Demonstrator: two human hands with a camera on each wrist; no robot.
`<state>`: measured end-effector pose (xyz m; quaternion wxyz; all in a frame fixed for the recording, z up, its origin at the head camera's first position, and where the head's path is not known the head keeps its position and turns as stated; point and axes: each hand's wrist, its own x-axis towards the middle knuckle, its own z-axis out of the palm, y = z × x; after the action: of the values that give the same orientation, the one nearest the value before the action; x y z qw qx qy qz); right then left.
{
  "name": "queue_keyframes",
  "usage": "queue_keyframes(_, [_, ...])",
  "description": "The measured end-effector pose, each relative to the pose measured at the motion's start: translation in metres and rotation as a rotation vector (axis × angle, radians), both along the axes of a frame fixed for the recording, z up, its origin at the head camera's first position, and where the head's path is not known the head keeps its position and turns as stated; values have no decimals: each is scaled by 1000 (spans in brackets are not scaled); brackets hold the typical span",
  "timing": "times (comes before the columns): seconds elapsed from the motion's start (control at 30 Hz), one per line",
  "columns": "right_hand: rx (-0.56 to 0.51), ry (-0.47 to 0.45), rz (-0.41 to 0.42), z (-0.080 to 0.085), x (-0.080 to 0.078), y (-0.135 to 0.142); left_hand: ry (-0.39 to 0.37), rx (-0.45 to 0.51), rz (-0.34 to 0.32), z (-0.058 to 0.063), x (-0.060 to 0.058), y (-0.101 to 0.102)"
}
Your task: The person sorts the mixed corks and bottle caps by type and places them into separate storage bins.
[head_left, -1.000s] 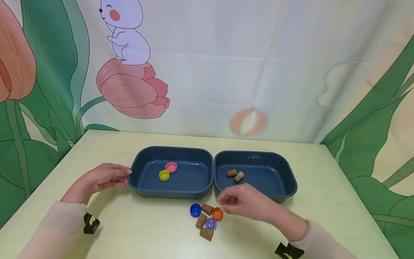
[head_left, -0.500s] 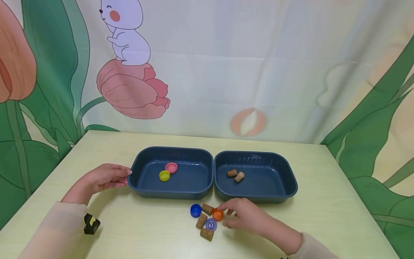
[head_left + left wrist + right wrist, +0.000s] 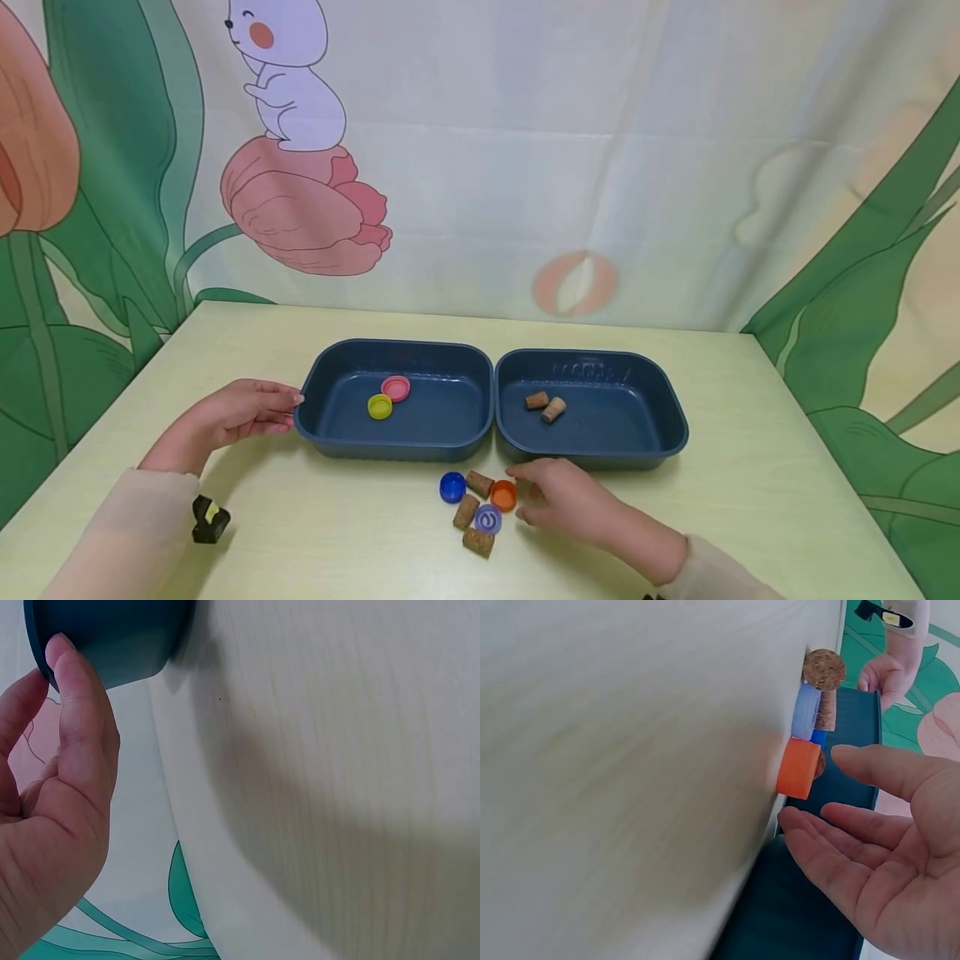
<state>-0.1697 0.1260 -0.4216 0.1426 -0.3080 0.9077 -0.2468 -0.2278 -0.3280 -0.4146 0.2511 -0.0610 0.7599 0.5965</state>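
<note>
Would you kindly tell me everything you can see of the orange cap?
The orange cap is small, round and shallow, bright orange and plastic-looking. It lies flat on the table, hollow side up, its raised rim around a recessed middle. It sits at the right edge of the loose cluster, close against a cork and the purple cap; whether they truly touch is hard to tell. The right hand is beside it, apparently without contact.

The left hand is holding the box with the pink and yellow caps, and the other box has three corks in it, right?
Not quite: the right box has two corks in it, not three, as the head view shows. The left hand is holding the left box with the pink cap and yellow cap.
</note>
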Motion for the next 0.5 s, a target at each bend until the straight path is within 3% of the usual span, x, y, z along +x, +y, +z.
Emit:
queue_keyframes(0.23, [52, -3, -8, -5, -4, -9, -1, -6, 10, -1, 1, 1])
queue_keyframes(0.5, [107, 159, 46, -10, -4, -14, 6, 6, 3, -2, 0, 0])
